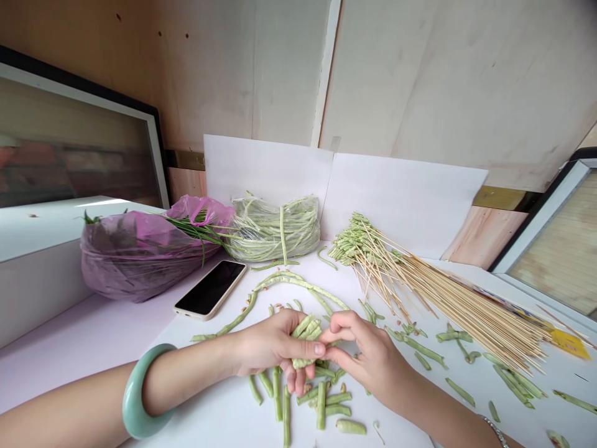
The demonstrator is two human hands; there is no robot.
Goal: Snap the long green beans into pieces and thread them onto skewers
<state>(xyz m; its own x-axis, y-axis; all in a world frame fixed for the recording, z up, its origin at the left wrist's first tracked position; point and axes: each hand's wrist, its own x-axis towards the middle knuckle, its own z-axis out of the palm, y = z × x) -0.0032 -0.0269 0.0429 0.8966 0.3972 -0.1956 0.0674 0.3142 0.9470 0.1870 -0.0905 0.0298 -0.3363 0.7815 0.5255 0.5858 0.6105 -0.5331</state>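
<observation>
A small row of pale green cut long bean pieces [305, 339] rests in my left hand [273, 342], clamped between its thumb and curled fingers. My right hand [370, 351] meets it from the right, thumb and fingertips pinched together by the left thumb. Whatever lies in that pinch is too hidden to name. Below both hands, loose cut bean pieces [321, 404] are scattered over the white table. Just behind them, a whole long bean [298, 280] curves across the surface.
A phone [211, 289] lies left of the beans, beside a purple plastic bag [135, 255] of greens. Behind is a clear bag of long beans [275, 227]. At right are skewered bean bundles [354, 239], many bamboo skewers [471, 305] and scattered bean scraps [513, 379].
</observation>
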